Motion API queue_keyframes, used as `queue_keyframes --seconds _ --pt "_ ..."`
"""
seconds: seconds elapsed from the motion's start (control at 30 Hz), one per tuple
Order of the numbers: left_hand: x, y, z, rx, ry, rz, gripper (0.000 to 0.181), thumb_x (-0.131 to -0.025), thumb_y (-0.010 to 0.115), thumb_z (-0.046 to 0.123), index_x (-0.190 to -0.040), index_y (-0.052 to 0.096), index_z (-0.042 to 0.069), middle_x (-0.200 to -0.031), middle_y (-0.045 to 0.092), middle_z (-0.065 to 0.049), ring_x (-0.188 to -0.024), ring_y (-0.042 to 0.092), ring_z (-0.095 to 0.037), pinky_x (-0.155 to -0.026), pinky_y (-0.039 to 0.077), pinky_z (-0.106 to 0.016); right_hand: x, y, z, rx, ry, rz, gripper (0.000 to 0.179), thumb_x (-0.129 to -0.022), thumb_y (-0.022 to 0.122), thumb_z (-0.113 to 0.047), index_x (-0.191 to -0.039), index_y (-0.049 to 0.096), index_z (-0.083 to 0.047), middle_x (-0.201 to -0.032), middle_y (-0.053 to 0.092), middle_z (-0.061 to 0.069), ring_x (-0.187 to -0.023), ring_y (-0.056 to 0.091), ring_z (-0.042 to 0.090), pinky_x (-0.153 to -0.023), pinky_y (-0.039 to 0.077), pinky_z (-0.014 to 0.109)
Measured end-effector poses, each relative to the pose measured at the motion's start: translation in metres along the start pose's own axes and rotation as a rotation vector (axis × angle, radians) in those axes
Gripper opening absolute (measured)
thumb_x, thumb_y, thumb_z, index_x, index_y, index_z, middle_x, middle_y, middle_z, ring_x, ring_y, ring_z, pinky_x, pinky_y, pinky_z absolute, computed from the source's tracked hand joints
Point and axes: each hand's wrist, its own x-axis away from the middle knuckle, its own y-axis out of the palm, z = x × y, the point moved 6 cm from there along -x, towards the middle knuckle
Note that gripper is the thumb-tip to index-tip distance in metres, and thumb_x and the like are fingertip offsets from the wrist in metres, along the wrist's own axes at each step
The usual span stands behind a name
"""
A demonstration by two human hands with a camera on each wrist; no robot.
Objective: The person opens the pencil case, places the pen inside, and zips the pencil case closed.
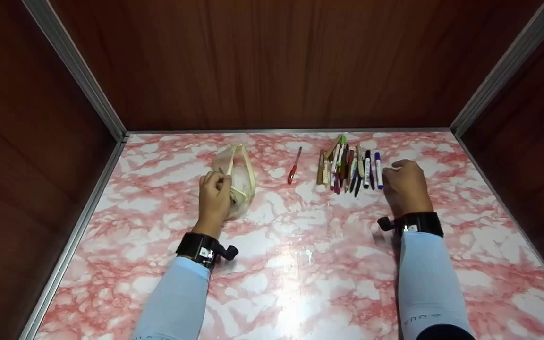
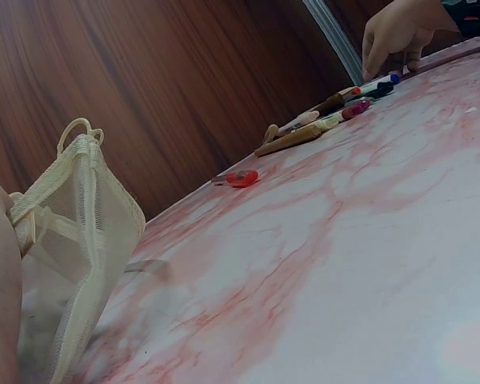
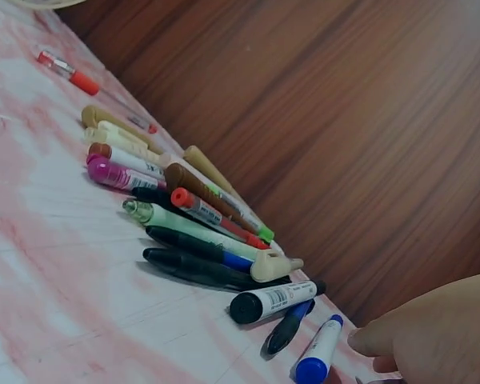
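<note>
My left hand [image 1: 216,191] pinches the edge of a cream mesh pouch [image 1: 250,177], which stands with its mouth spread; the pouch [image 2: 104,216] also shows in the left wrist view, its loop at the top. To the right, my right hand [image 1: 409,183] is down by the table, fingers loosely bent, just right of a marker with a blue cap [image 1: 378,171]. In the right wrist view its fingertips are close beside that marker [image 3: 320,352]. A black-capped marker [image 1: 367,170] lies left of it, at the edge of a spread of several pens and markers [image 1: 340,165].
A single red pen [image 1: 294,165] lies between the pouch and the pens. The red-and-white marbled table [image 1: 300,264] is bounded by a dark wood panel [image 1: 272,66] at the back and by side panels with metal edges.
</note>
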Motion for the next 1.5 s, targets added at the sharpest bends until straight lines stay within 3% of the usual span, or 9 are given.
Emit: queue_keyframes --seconds 0.3,0.7,0.93,1.0,1.13,1.27,1.5 --pt "0.0 -0.002 0.001 -0.006 0.01 0.013 0.023 -0.11 0.069 0.017 -0.096 0.071 -0.001 -0.107 0.068 -0.019 -0.113 0.056 -0.036 -0.102 0.045 -0.046 -0.004 0.008 -0.006 0.054 0.001 -0.029 0.061 -0.112 0.064 -0.037 -0.153 0.063 0.009 -0.14 0.072 0.035 -0.128 0.071 0.048 -0.116 0.054 0.065" --pt "0.0 -0.003 0.0 0.005 0.005 0.02 0.022 -0.109 0.07 0.016 -0.095 0.069 -0.001 -0.104 0.066 -0.018 -0.112 0.055 -0.035 -0.101 0.045 -0.044 -0.004 0.015 -0.015 0.097 -0.061 -0.047 0.06 -0.102 0.066 -0.014 -0.157 0.059 0.007 -0.13 0.074 0.034 -0.112 0.069 0.041 -0.101 0.057 0.057" --pt "0.0 -0.003 -0.001 -0.002 0.0 0.014 0.023 -0.11 0.069 0.017 -0.096 0.071 -0.001 -0.106 0.067 -0.018 -0.113 0.055 -0.035 -0.101 0.046 -0.044 -0.013 0.019 -0.004 0.118 -0.001 -0.064 0.06 -0.109 0.071 -0.025 -0.161 0.057 0.002 -0.134 0.072 0.032 -0.118 0.07 0.043 -0.103 0.057 0.062" --pt "0.0 -0.003 -0.001 -0.002 -0.004 0.01 0.022 -0.11 0.069 0.017 -0.096 0.071 0.0 -0.107 0.068 -0.017 -0.113 0.055 -0.035 -0.102 0.045 -0.045 -0.016 0.019 -0.001 0.131 0.009 -0.051 0.06 -0.107 0.071 -0.024 -0.162 0.057 0.0 -0.134 0.074 0.03 -0.114 0.072 0.039 -0.1 0.058 0.06" --pt "0.0 -0.002 -0.002 -0.004 -0.01 0.004 0.022 -0.11 0.069 0.018 -0.098 0.073 0.0 -0.11 0.069 -0.017 -0.114 0.055 -0.035 -0.102 0.045 -0.045 -0.008 0.014 -0.01 0.103 0.005 -0.035 0.062 -0.106 0.064 -0.018 -0.164 0.055 0.001 -0.135 0.074 0.032 -0.109 0.071 0.037 -0.096 0.057 0.057" --pt "0.0 -0.002 0.0 -0.002 0.0 0.009 0.022 -0.109 0.069 0.018 -0.098 0.073 0.0 -0.109 0.069 -0.018 -0.114 0.055 -0.036 -0.102 0.045 -0.045 -0.002 0.011 -0.021 0.004 -0.015 -0.007 0.057 -0.109 0.061 -0.019 -0.161 0.056 0.003 -0.131 0.071 0.032 -0.111 0.07 0.04 -0.094 0.057 0.053" --pt "0.001 -0.001 0.002 0.001 0.015 0.009 0.021 -0.109 0.07 0.016 -0.098 0.074 -0.001 -0.107 0.069 -0.018 -0.113 0.055 -0.037 -0.103 0.046 -0.046 -0.001 0.01 -0.045 -0.071 -0.094 0.081 0.051 -0.104 0.068 -0.018 -0.151 0.067 0.001 -0.117 0.074 0.026 -0.094 0.068 0.027 -0.081 0.054 0.032"
